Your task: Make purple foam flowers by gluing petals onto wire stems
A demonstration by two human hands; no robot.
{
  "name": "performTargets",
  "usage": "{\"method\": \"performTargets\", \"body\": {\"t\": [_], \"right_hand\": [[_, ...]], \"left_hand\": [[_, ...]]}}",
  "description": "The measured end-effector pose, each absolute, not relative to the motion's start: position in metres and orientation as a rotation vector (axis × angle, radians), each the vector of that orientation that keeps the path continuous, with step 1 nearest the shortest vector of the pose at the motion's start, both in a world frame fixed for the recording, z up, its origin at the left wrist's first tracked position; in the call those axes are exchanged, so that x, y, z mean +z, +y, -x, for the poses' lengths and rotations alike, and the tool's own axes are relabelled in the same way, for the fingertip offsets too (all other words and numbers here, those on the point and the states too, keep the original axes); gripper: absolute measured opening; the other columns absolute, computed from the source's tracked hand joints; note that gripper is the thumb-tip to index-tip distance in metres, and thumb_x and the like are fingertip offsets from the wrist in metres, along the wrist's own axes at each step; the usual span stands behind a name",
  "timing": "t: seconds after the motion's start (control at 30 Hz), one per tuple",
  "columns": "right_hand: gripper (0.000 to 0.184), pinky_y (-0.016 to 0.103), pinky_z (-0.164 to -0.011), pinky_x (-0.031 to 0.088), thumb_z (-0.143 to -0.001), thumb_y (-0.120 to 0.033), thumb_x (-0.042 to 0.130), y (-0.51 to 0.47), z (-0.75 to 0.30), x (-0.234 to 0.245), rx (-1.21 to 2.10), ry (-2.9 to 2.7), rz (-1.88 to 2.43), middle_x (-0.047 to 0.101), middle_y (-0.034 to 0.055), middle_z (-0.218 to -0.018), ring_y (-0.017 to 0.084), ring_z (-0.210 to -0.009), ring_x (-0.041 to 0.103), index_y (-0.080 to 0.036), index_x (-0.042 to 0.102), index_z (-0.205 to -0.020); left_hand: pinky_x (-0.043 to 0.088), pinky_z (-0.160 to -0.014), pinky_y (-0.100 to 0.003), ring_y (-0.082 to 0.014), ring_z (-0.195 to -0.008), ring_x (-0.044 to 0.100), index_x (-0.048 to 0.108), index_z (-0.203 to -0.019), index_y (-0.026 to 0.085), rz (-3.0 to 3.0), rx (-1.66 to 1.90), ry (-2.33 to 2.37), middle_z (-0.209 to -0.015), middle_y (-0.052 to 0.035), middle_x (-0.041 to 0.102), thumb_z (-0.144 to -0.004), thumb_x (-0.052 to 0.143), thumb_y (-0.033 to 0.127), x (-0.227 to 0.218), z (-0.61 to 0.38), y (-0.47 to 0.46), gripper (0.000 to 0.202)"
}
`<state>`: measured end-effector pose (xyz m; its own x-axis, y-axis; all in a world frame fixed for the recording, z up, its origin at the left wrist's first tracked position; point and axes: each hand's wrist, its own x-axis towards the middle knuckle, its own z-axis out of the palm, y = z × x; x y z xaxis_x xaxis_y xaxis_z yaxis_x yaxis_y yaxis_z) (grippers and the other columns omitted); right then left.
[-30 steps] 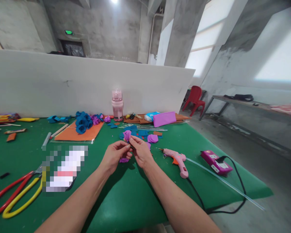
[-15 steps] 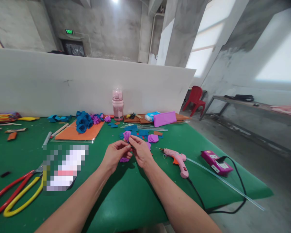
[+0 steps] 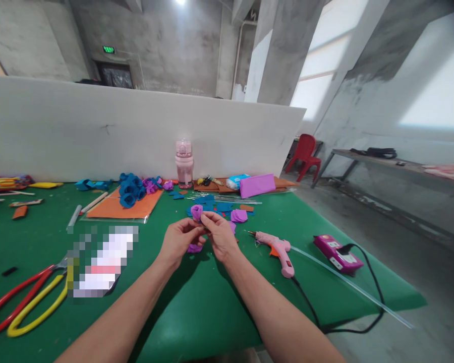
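Between my fingertips, above the green table [image 3: 196,312], is a small purple paper flower [image 3: 196,212] with curled petals. My right hand [image 3: 222,236] pinches it at its side and base. My left hand [image 3: 180,241] is closed just below the bloom, thumb and fingers pressed together at its lower end; whether a stem is there is hidden. Loose purple paper pieces [image 3: 239,216] lie beyond my right hand, and another purple piece [image 3: 194,248] lies under my hands. Blue paper pieces [image 3: 224,207] are scattered behind them.
A pink glue gun [image 3: 274,244] with a long glue stick lies to the right, its cord near a magenta power box [image 3: 338,253]. Red-and-yellow-handled scissors [image 3: 34,297] lie at left. Blue paper flowers [image 3: 131,189] rest on an orange sheet [image 3: 151,201]. A pink bottle [image 3: 184,164] stands behind.
The purple flower has turned slightly between my fingers, so its curled centre faces me more. Both hands stay in nearly the same place.
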<state>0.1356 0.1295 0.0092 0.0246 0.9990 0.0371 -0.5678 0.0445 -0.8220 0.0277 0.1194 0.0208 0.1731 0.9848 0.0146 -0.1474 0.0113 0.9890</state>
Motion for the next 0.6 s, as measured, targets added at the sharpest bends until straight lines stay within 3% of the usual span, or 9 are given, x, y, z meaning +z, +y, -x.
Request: {"method": "performTargets", "body": {"t": [0.23,0.43,0.6], "right_hand": [[0.025,0.017,-0.044,0.038,-0.056,-0.029,0.076,0.13,-0.1357,0.0081,1.389,-0.77,0.738,0.065,-0.0016,-0.064,0.007,-0.049,0.053,-0.016,0.063,-0.074],[0.02,0.019,-0.051,0.042,-0.059,-0.026,0.073,0.1266,-0.134,0.0109,1.298,-0.847,0.756,0.065,-0.0018,-0.07,0.008,-0.056,0.056,-0.018,0.064,-0.075],[0.018,0.023,-0.059,0.046,-0.064,-0.027,0.07,0.1225,-0.1315,0.0145,1.191,-1.026,0.695,0.067,-0.0006,-0.077,0.011,-0.066,0.058,-0.021,0.067,-0.081]], "left_hand": [[0.047,-0.051,-0.023,-0.0114,-0.049,0.058,0.06,-0.067,0.014,-1.178,1.163,0.967,-0.055,-0.0009,0.062,-0.06,0.073,0.035,0.0196,-0.0277,0.1199,0.026],[0.047,-0.052,-0.024,-0.0125,-0.049,0.058,0.06,-0.066,0.015,-1.172,1.216,0.992,-0.054,0.0,0.062,-0.057,0.074,0.034,0.019,-0.0274,0.122,0.026],[0.046,-0.054,-0.022,-0.0124,-0.052,0.058,0.061,-0.064,0.017,-1.323,1.38,1.027,-0.053,0.0023,0.061,-0.063,0.069,0.033,0.0175,-0.0237,0.1238,0.018]]}}
